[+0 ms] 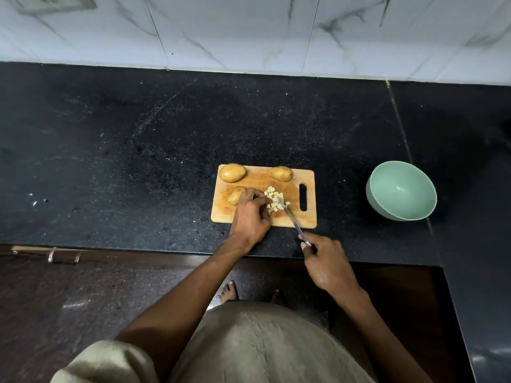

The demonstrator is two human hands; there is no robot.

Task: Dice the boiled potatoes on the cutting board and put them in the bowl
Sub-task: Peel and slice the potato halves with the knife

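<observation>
Head view, only one cam: wooden cutting board (257, 217) sits on the black counter (138, 161), green bowl (401, 190) well apart to its right, tilted a bit, nothing in it as far as I can see. On the board: two whole potatoes at the far edge, one at the left corner (232, 172) and one nearer the middle (281, 173), plus a third, partly cut potato (235, 195) under the left hand. A small heap of diced pieces (275, 201) lies mid-board. Left hand (250, 214) rests over the board w/ fingers curled down, tips at the dice heap; can't tell if it pinches anything. Right hand (326, 261) grips the knife (294, 225) handle, off the board's near edge, blade tip in among the dice. Judging progress: early, approx one potato partly diced, two untouched, no dice moved to bowl yet. Left: finish dicing, then transfer all.
</observation>
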